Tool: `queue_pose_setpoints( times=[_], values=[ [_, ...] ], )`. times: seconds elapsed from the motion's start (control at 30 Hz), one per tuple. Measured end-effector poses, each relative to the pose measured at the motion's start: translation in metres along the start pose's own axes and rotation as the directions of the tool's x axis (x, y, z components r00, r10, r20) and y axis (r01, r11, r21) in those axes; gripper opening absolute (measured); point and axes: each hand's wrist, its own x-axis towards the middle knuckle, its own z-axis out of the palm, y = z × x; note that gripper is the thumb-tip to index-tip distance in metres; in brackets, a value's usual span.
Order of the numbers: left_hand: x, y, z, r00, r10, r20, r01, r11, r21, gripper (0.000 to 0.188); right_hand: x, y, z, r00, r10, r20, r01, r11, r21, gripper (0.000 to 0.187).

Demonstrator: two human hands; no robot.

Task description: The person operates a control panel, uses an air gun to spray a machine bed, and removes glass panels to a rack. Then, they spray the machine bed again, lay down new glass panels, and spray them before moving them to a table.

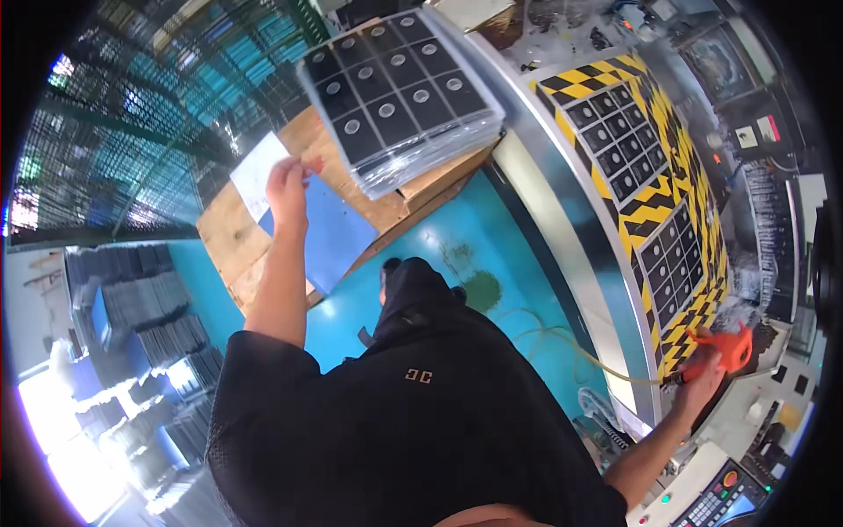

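My right hand [700, 379], at the far right, is wrapped round an orange air blow gun [736, 348]. A yellowish air hose [606, 372] runs from the gun leftward across the machine's front edge. Out to the upper left, my left hand [288, 189] is closed, fingertips pinched together. Something small and reddish shows at those fingertips, too blurred to name. Close beside that hand lie a white sheet of paper [252, 176] and a blue flat sheet [329, 237], on a wooden pallet [230, 230]. Whether the hand touches the paper, I cannot tell.
A stack of clear-wrapped black trays with round discs [386, 110] stands on the pallet's far end. Two similar black panels [617, 140] [672, 263] lie on the machine bed with yellow-black tape [645, 211]. Nearby are a control panel [716, 496], mesh fencing [158, 114] and stacked grey sheets [132, 290].
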Motion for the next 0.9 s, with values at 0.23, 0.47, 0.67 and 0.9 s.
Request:
queue_pose_setpoints(
  times=[0.23,0.47,0.67,0.9],
  values=[
    [0.005,0.098,0.149,0.735,-0.382,0.560,0.516,0.851,-0.096,0.029,-0.015,-0.127,0.132,0.786,0.073,0.614,0.370,0.740,-0.561,0.049],
    [0.111,0.077,0.219,0.626,-0.287,0.725,0.665,0.682,-0.304,0.023,0.015,-0.115,0.200,0.710,0.148,0.689,0.198,0.896,-0.397,0.037],
    [0.179,0.093,0.260,0.792,0.105,0.602,-0.215,0.970,0.113,0.040,0.061,-0.110,0.194,0.786,0.249,0.566,-0.023,0.927,-0.376,0.035],
    [0.187,0.089,0.265,0.463,0.194,0.865,-0.860,-0.139,0.492,0.071,0.129,-0.189,0.149,0.910,0.294,0.292,0.029,0.658,-0.753,0.035]
  ],
)
